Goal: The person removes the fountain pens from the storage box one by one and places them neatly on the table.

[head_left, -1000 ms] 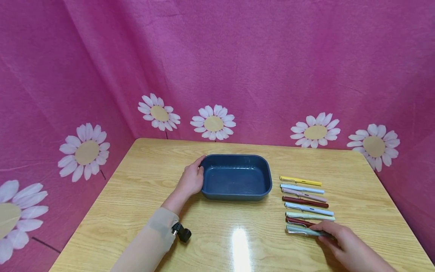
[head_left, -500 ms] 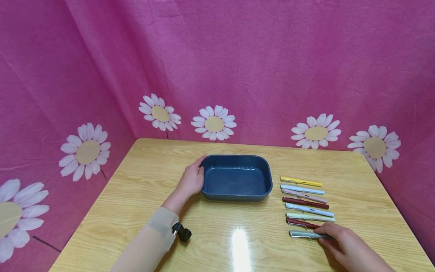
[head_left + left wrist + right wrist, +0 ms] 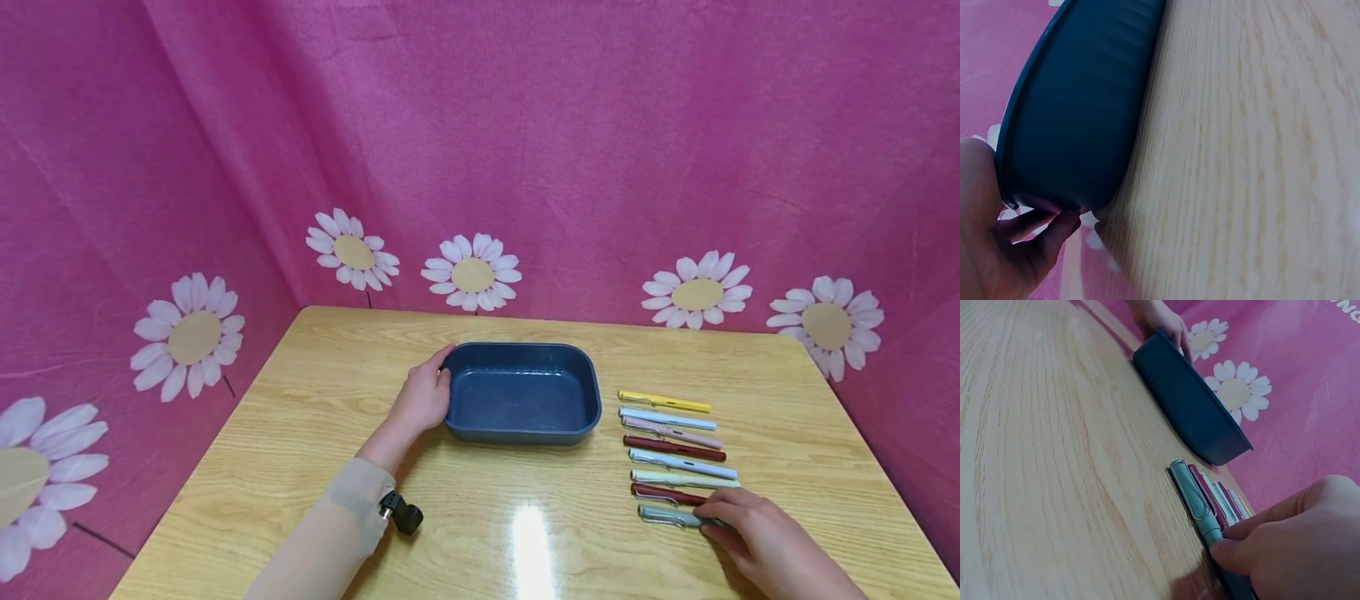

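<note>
At the middle of the table sits a dark blue rectangular tray with rounded corners. My left hand grips its left end, the thumb and fingers at the wall and rim, as the left wrist view also shows of the tray's outer side. On the right, my right hand pinches a grey-green clip pen between thumb and index finger. That pen lies at the near end of a row, its clip toward the tray and its other end hidden by the hand.
Beyond the held pen lie several more pens, including a dark red pen, a pale green pen and, farthest, a yellow pen. A pink curtain with daisies borders the wooden table.
The grey-green pen has shifted slightly toward me and to the right, widening its gap from the dark red pen. My left hand and the tray have stayed in place.
</note>
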Demonstrator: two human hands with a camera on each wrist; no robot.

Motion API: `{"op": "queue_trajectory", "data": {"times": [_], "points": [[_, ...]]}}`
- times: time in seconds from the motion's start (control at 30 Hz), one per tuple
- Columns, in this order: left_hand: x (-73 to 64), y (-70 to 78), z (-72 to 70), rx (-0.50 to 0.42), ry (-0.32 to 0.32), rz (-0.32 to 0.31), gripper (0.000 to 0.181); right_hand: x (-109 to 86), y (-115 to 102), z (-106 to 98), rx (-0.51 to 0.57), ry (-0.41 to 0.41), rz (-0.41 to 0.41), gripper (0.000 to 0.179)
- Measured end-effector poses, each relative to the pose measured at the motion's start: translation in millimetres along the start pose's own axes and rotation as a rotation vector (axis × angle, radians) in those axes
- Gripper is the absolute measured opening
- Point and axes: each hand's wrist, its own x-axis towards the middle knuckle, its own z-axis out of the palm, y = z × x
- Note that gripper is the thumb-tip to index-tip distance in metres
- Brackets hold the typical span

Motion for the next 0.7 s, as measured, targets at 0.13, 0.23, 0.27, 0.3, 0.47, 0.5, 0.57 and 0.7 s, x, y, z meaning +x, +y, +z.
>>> {"op": "queue_trajectory", "data": {"times": [0.13, 0.23, 0.27, 0.3, 0.47, 0.5, 0.57, 0.7], "points": [[0.1, 0.0, -1.1, 0.003, -0.006, -0.005, 0.049, 0.2, 0, 0, 0.004, 0.005, -0.003, 0.03], [0.9, -0.9, -2.0, 0.009, -0.009, 0.001, 0.049, 1.0, -1, -1, 0.009, 0.009, 0.002, 0.029], [1.0, -1.0, -2.5, 0.007, -0.01, 0.004, 0.049, 1.5, -2, -2, 0.013, 0.012, 0.007, 0.029], [1.2, -1.1, -3.0, 0.004, -0.01, 0.006, 0.049, 2.1, -2, -3, 0.02, 0.011, 0.021, 0.028], [1.0, -1.9, -7.2, -0.021, -0.035, 0.014, 0.05, 7.2, -10, -9, 0.064, 0.042, 0.113, 0.026], [1.0, -2.2, -8.3, -0.023, -0.045, 0.016, 0.05, 8.7, -12, -11, 0.077, 0.048, 0.135, 0.026], [0.5, -2.0, -11.1, -0.019, -0.065, 0.027, 0.05, 12.5, -16, -13, 0.106, 0.075, 0.166, 0.026], [-1.6, 0.8, -19.0, 0.0, -0.073, 0.051, 0.053, 24.1, -22, -19, 0.143, 0.158, 0.154, 0.026]]}}
